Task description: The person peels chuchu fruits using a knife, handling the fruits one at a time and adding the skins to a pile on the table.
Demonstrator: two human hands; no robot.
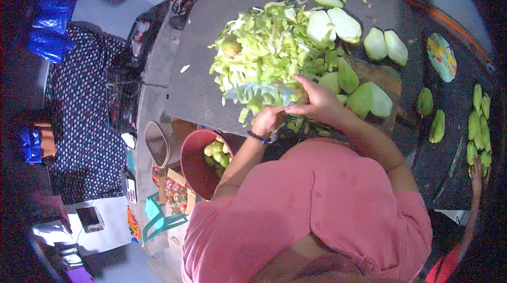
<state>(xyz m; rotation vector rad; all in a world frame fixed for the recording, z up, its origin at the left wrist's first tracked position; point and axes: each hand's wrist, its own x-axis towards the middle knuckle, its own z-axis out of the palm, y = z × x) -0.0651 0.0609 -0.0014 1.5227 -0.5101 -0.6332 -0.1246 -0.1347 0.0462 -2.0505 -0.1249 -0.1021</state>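
My left hand (267,120), with a dark bead bracelet at the wrist, is curled at the near edge of a large heap of pale green vegetable peelings and slices (269,41). Close against it is my right hand (319,99), thumb and forefinger spread. Just beyond both hands lies a blurred, translucent pale blue thing (257,92), partly covered by peelings; whether either hand grips it cannot be told. Cut pear-shaped vegetables, apparently chayotes, lie right of the heap, some pale (344,25), others green (370,99) beside my right forearm.
Whole green vegetables (437,126) and a colourful patterned item (441,57) lie on the dark right-hand surface. At the far right another person's hand (477,168) touches more vegetables. Left of me stand a red tub (196,168) holding vegetables, a mesh bin (156,144) and a green plastic chair (164,225).
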